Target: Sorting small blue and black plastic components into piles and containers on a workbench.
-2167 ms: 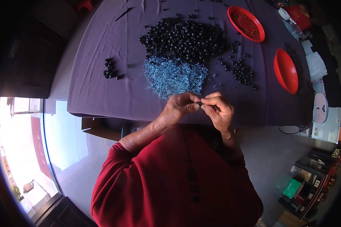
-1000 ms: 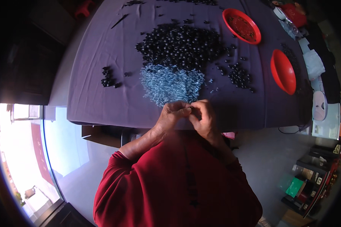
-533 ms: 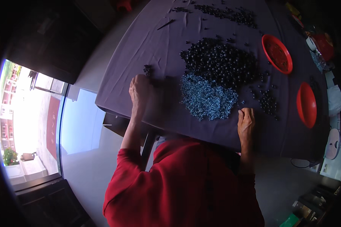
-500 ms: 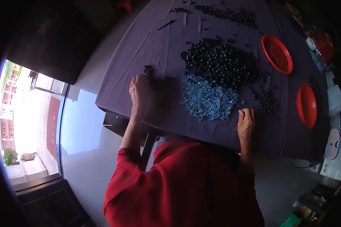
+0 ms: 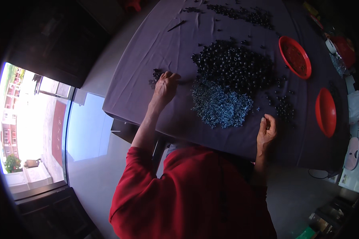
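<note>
black beads (image 5: 157, 73) beside curled left hand (image 5: 165, 87), right hand (image 5: 267, 134), fingers (image 5: 271, 121) slightly parted

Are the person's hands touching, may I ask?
No, a pile of small, shiny blue pieces lies between the left hand and right hand.

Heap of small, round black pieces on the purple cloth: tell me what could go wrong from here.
The black heap touches the heap of small, shiny blue-silver bits, so the two could mix. The bare left hand, close beside the small cluster of round black pieces, might scatter it.
</note>
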The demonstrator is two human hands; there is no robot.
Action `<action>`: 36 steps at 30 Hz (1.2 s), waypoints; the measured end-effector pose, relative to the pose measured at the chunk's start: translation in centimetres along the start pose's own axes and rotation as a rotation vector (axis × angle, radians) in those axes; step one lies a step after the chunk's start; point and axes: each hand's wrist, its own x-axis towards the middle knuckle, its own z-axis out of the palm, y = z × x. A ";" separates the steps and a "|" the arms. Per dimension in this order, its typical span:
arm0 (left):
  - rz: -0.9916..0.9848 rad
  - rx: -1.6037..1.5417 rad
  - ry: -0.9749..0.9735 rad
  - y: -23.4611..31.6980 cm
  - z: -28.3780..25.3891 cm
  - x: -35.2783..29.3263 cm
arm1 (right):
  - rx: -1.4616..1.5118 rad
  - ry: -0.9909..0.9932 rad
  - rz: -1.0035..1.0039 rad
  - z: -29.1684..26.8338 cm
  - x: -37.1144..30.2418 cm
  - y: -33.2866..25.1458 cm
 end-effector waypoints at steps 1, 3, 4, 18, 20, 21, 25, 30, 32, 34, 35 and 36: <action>0.055 0.051 -0.035 -0.6 0.5 -0.1 | -0.003 -0.023 0.069 -0.1 -0.1 -0.3; 0.117 0.097 -0.073 -1.0 1.1 -0.1 | 0.004 -0.025 0.055 0.1 0.0 -0.1; 0.074 0.124 -0.072 -0.7 1.2 -0.1 | 0.013 -0.032 0.039 0.1 0.0 0.2; 0.129 0.216 -0.038 2.0 5.2 3.7 | 0.014 -0.098 0.130 -0.2 0.2 -0.5; 0.151 0.156 -0.087 0.9 6.0 3.6 | -0.009 -0.101 0.074 0.0 0.2 0.1; 0.156 0.154 -0.091 1.2 6.0 3.5 | -0.011 -0.096 0.079 0.0 0.2 0.0; 0.140 -0.043 -0.014 2.6 4.8 3.1 | 0.057 0.063 0.032 0.2 0.1 0.3; -0.116 -1.539 -0.175 7.5 1.7 1.0 | 0.306 0.055 0.108 -0.3 -0.2 -0.5; -0.144 -1.791 -0.311 10.4 1.5 0.0 | 0.528 -0.010 0.143 0.1 -0.4 -1.0; -0.155 -1.893 -0.401 12.0 1.9 -1.1 | 0.609 -0.080 0.140 0.4 -0.8 -3.9; -0.169 -1.925 -0.423 12.6 1.9 -1.6 | 0.618 -0.103 0.126 0.6 -0.9 -5.2; -0.183 -1.958 -0.445 13.3 1.7 -2.0 | 0.689 -0.156 0.082 0.7 -1.0 -6.3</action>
